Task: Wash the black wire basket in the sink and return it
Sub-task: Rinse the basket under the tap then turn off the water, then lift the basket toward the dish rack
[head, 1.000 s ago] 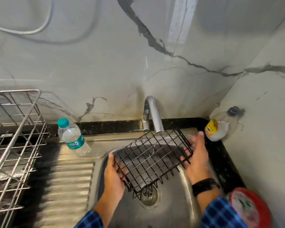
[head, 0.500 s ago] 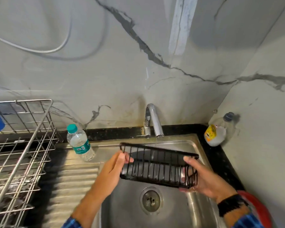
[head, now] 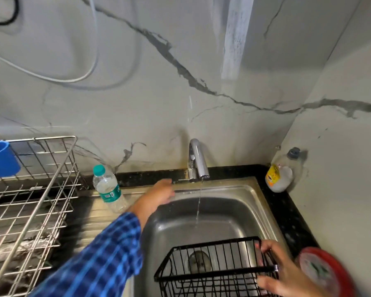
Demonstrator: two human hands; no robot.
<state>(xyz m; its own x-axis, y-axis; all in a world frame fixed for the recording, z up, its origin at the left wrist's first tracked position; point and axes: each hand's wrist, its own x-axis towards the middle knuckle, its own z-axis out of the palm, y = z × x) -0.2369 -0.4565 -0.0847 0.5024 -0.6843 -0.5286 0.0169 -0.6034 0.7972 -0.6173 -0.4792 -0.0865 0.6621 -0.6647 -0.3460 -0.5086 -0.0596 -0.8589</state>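
The black wire basket [head: 214,266] hangs over the near part of the steel sink [head: 263,202], above the drain. My right hand [head: 281,273] grips its right end. My left hand [head: 161,192] reaches across to the sink's back rim, just left of the chrome tap [head: 198,161], with its fingers at the tap's lever; it holds nothing that I can see. A thin stream of water falls from the spout into the basin, behind the basket.
A clear water bottle [head: 108,188] with a green cap stands left of the sink. A steel dish rack [head: 28,209] with a blue cup [head: 0,159] fills the left counter. A soap bottle [head: 281,174] sits in the back-right corner; a red-lidded container [head: 321,271] lies right of the sink.
My left hand let go of the basket and moved up to the tap. Water now runs. My right hand alone holds the basket, lower and nearer to me.
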